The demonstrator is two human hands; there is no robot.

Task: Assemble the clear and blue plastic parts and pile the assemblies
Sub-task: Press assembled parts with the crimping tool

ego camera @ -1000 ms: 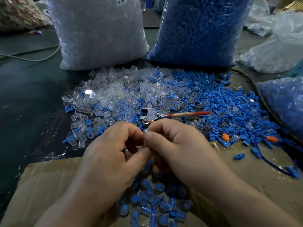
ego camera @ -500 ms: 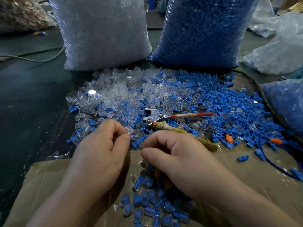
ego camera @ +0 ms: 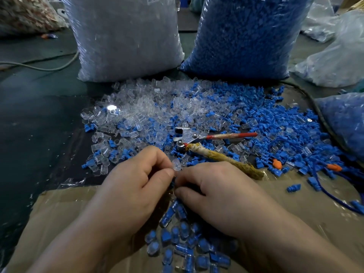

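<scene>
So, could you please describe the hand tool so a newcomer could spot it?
Before the clear sack and blue sack lies a spread of loose parts. The tool lies mid-spread. Only it has a metal head, one red handle and one wrapped in frayed yellowish cloth.

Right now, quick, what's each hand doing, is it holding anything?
Left hand: closed, pinching a clear cap.
Right hand: closed, pinching a blue plug that is mostly hidden.
</scene>
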